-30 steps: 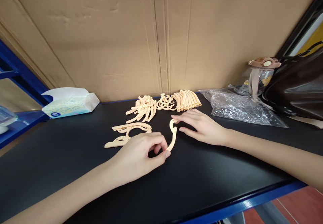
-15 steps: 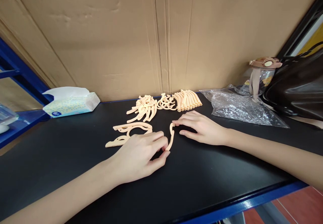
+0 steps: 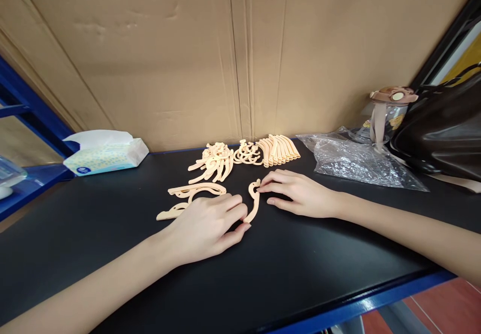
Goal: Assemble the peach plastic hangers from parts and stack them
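A curved beige plastic hanger arm [image 3: 254,206] lies on the black tabletop between my hands, its hooked end pointing away from me. Its near end is pinched between the thumb and fingers of my left hand [image 3: 212,228]. My right hand [image 3: 296,193] rests with spread fingers to the right, the foremost fingertips touching the hooked end and the thumb apart from it. Beyond my left hand lie more beige hanger pieces [image 3: 199,188], partly hidden by that hand.
At the back are a jumbled heap of beige pieces [image 3: 216,158], small hooks [image 3: 246,152] and a neat row of arms [image 3: 278,149]. A tissue pack [image 3: 107,156] stands left; a clear plastic bag [image 3: 361,158], a bottle [image 3: 391,116] and a dark bag [image 3: 443,128] are right.
The hanger arm has rolled to lie flatter, so its hooked far end now shows more fully. Its near end and my left hand have shifted slightly left.
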`<state>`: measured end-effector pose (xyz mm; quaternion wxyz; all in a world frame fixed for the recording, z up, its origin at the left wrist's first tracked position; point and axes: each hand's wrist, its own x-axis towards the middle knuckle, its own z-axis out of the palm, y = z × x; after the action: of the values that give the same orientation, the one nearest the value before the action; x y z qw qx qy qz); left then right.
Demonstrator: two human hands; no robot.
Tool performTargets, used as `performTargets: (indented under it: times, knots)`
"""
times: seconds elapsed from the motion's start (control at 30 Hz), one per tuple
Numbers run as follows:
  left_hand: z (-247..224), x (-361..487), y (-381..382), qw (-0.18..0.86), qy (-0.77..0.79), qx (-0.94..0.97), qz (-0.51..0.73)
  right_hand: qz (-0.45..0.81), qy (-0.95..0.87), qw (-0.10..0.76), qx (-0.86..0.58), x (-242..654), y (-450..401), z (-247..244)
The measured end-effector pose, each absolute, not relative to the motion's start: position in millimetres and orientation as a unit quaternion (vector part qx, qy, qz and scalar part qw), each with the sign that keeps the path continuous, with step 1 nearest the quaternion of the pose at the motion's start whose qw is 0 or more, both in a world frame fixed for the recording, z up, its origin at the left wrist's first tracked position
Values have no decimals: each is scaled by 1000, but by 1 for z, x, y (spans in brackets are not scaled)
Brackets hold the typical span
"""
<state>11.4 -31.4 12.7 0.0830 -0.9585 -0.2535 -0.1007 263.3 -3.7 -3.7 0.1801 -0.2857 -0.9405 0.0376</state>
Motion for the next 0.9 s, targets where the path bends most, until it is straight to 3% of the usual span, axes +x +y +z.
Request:
performTargets:
  times: [0.5, 0.77, 0.9]
  knots:
    - [15, 9, -30, 100, -258, -952, -133, 37, -943, 177, -280, 263, -5, -4]
    - [23, -13, 3, 210, -346, -895, -188, 40, -943, 171, -283, 263, -5, -2]
    - [20, -28, 23, 180, -386, -886, -185, 34, -944, 168, -281, 263, -5, -3]
